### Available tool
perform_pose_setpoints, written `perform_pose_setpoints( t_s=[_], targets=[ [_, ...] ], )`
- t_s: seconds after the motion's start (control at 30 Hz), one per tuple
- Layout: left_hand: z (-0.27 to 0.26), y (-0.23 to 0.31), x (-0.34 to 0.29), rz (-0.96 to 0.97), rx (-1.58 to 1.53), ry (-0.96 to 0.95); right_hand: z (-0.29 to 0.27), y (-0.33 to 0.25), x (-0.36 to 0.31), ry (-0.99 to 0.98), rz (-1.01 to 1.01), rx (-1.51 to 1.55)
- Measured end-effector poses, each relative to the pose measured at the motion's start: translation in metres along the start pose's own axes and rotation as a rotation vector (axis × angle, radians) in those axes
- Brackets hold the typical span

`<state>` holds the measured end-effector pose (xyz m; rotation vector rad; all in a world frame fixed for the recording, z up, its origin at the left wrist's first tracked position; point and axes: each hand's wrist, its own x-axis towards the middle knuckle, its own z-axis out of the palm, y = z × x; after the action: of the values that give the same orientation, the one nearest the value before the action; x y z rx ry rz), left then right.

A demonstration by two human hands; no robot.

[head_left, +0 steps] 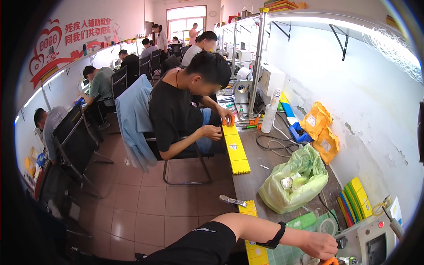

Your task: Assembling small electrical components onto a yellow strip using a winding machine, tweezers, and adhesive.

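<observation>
My left hand (320, 245), a black band (276, 236) on its wrist, reaches across the bench at the lower right. Its fingers are curled closed, and what they hold, if anything, is hidden. Just below it an orange piece (330, 261) shows at the picture's lower edge, cut off. Beside the hand stands a pale box-shaped device (373, 238) with a lit red light and a dark screen. A green gridded mat (280, 255) lies under my forearm. Yellow notched strips (257, 254) line the bench edge, with a metal-coloured utility knife (232, 201) near them. My right hand is out of view.
A pale green plastic bag (293, 181) with scraps stands on the bench. Coloured boards (357, 198) lean at the wall; a clear bottle (268, 115) and cables are farther back. A co-worker (181, 110) sits along the bench, hands at yellow strips (236, 152).
</observation>
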<state>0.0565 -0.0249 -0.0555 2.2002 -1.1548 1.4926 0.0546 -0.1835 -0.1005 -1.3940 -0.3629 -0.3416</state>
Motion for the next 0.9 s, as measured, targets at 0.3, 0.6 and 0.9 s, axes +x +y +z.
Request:
perform_pose_setpoints(
  t_s=[0.3, 0.6, 0.9],
  targets=[
    [-0.005, -0.004, -0.003, -0.007, -0.059, -0.003, 0.006, -0.006, 0.000, -0.034, -0.034, -0.044],
    [0.004, 0.008, -0.002, 0.036, -0.093, 0.045, -0.006, -0.016, -0.003, -0.054, -0.096, -0.170],
    [-0.093, 0.026, -0.010, -0.501, 0.018, -0.229, 0.002, 0.005, -0.011, -0.138, 0.255, -0.050]
  ],
)
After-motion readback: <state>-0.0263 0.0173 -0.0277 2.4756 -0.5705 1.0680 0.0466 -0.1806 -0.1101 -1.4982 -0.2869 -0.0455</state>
